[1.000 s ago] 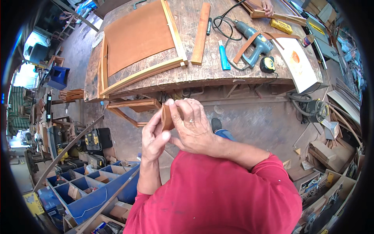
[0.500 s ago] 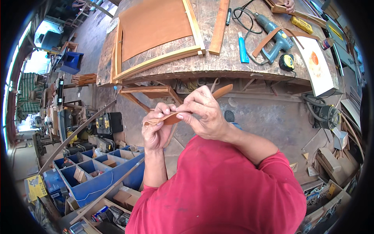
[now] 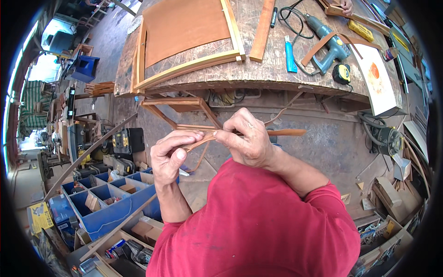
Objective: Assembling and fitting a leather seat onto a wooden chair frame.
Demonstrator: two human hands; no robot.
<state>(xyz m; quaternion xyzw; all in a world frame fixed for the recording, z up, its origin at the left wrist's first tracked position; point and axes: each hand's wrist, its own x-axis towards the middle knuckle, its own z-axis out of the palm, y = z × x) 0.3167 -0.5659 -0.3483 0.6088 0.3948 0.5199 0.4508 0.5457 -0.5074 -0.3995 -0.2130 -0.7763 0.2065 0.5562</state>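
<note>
In front of my chest, both hands pinch a folded tan leather strip (image 3: 288,132). Its flat end sticks out to the right past my right hand (image 3: 249,141). My left hand (image 3: 170,152) grips the left part, fingertips on top and thumb below. The two hands' fingertips nearly meet. A thin tan strand (image 3: 285,112) curves up on the right, and another hangs below between my hands; whether they belong to the same piece I cannot tell. On the workbench (image 3: 180,83) beyond lies a wooden frame (image 3: 194,69) with a brown leather panel (image 3: 187,32).
On the bench are a heat gun (image 3: 330,51), a blue cutter knife (image 3: 290,54), a tape measure (image 3: 341,74), a wooden slat (image 3: 263,32) and another person's hand (image 3: 346,6). A second wooden frame (image 3: 173,102) stands below the bench edge. A blue divided box (image 3: 113,212) sits at lower left.
My left hand has moved left and slightly down, its fingers shifting along the leather. My right hand has shifted slightly right and down, and the strip's right end now points level instead of upward.
</note>
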